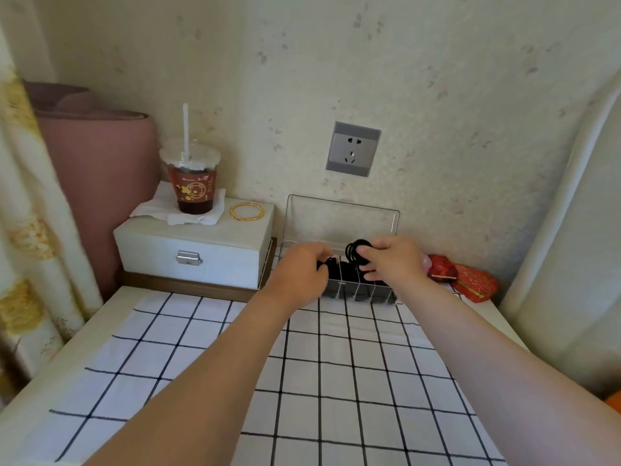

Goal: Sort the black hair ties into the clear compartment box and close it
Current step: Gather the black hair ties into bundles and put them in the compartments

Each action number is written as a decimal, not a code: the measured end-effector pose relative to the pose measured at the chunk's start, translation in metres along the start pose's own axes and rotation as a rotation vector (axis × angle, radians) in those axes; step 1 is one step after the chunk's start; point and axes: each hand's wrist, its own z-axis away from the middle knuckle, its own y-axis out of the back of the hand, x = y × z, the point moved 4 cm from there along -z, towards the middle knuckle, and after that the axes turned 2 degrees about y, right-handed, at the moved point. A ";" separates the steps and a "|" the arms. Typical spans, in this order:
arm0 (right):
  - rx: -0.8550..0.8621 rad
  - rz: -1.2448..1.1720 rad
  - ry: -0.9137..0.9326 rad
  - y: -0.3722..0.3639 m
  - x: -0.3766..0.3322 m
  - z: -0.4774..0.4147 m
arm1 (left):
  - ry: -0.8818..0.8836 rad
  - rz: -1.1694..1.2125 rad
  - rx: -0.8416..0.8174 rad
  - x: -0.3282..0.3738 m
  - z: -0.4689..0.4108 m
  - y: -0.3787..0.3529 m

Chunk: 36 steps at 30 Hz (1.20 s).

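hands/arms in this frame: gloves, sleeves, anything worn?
Two bare hands, no gloves. The left hand and right hand show no rings that I can make out. Both forearms are uncovered right to the bottom edge of the frame: no sleeves, watch, bracelet or strap in view. No markings, tape or cables on either arm. Fingertips are partly hidden, so nails cannot be judged.

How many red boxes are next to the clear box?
2. Both sit at the right of the clear compartment box, against the wall: one red box nearer it, partly behind the right hand, the other red box farther right. More could be hidden behind the hand.
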 end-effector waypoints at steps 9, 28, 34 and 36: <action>-0.025 0.830 0.269 -0.036 0.000 -0.039 | -0.116 -0.342 0.016 -0.020 -0.021 -0.015; -0.356 0.854 0.262 -0.015 -0.013 -0.038 | -0.101 -0.461 -0.117 -0.010 -0.035 -0.038; -0.418 1.032 0.475 -0.031 0.001 -0.014 | -0.111 -0.292 0.051 -0.014 -0.036 -0.020; -0.406 1.179 0.536 -0.036 0.009 -0.011 | -0.104 -0.279 0.059 -0.016 -0.036 -0.019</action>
